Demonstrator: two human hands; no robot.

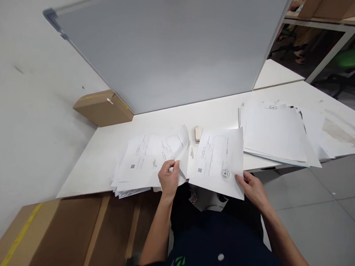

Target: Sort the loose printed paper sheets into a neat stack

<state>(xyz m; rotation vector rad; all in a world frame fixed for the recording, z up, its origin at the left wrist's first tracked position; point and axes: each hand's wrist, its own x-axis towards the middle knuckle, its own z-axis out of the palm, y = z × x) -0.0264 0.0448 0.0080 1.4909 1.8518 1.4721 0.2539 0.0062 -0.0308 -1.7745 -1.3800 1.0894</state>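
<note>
My left hand pinches the lower corner of a curled printed sheet on top of a fanned pile of papers at the near edge of the white table. My right hand grips the lower right corner of a stamped printed sheet that lies partly over the table edge. A small beige stapler-like object lies between the two sheets, just behind them.
A larger stack of white papers lies to the right. A whiteboard leans behind the table. A cardboard box sits at the far left, another large box near left. Green chair beyond.
</note>
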